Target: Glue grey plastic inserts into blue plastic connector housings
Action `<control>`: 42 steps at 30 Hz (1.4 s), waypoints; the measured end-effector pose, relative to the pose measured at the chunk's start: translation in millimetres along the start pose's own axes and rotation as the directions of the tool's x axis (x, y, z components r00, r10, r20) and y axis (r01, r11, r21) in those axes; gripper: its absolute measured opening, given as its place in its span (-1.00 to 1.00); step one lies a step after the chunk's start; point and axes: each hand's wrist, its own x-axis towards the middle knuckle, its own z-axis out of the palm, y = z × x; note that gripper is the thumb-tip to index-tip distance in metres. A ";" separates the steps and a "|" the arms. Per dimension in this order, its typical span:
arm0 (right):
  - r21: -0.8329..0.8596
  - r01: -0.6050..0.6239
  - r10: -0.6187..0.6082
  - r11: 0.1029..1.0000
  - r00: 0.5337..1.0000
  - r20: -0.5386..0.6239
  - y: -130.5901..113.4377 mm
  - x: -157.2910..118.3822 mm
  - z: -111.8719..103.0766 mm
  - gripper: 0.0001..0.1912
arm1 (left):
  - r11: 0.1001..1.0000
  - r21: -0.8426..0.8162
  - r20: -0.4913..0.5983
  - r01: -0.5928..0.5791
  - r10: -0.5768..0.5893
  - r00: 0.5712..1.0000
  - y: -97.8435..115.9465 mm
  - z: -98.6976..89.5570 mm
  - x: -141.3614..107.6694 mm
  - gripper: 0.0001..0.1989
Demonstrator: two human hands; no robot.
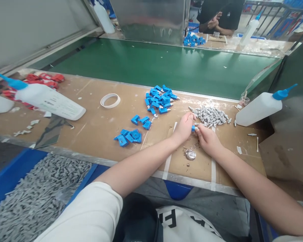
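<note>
A small blue plastic part (193, 128) shows between my two hands, just above the table. My left hand (183, 127) is closed, fingers pinched together at the part, which they partly cover. From the other side my right hand (210, 140) is closed too, its thumb and fingertips pressed together beside the blue part. A pale bit shows at those fingertips, too small to make out. Right behind my hands lies a heap of small grey plastic pieces (212, 116). Nearer me, a small round shiny dish (190, 154) sits on the table.
Blue parts lie in a large pile (159, 99) and a smaller group (128, 137). A tape roll (110, 101), a left bottle (50, 101) and a right bottle (260, 108) flank them. A green belt (151, 67) runs behind; a grey-piece bin (40, 195) stands below left. Another person (219, 16) sits opposite.
</note>
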 end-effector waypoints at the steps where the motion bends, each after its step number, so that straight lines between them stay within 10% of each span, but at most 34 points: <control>1: 0.000 -0.001 0.001 1.000 1.000 -0.001 1.0 -0.1 0.1 -0.64 | 1.000 0.004 -0.003 -0.004 0.004 1.000 -0.6 -0.1 0.6 -0.78; 15: 0.173 -0.029 0.052 0.985 0.990 -0.132 2.4 7.2 -15.5 -0.39 | 0.968 0.249 0.068 -0.014 -0.003 0.998 15.0 -21.3 9.7 -0.78; 19: -0.059 -0.145 0.121 0.988 0.947 -0.298 15.2 5.2 -40.6 -0.48 | 0.660 0.748 0.028 -0.071 0.076 0.997 21.8 -45.3 11.9 -0.79; 23: -0.408 -0.105 0.029 0.907 0.982 -0.189 24.0 4.4 -50.3 -0.71 | 0.305 0.951 -0.018 -0.043 0.194 0.981 14.9 -59.5 17.5 -0.73; 32: -0.451 0.077 -0.127 0.889 0.988 -0.082 37.8 13.5 -37.6 -0.84 | 0.270 0.960 -0.162 0.068 0.344 0.925 62.2 -111.9 -11.7 -0.74; 37: -0.139 0.128 -0.150 0.982 0.975 -0.163 24.8 9.5 -39.1 -0.83 | 0.114 0.990 -0.096 0.087 0.077 0.992 74.5 -155.2 -39.5 -0.73; 42: 0.337 0.122 -0.157 0.933 0.985 0.077 7.0 0.1 -35.9 -0.70 | -0.101 0.993 -0.062 0.064 0.020 0.998 49.2 -150.1 -60.5 -0.70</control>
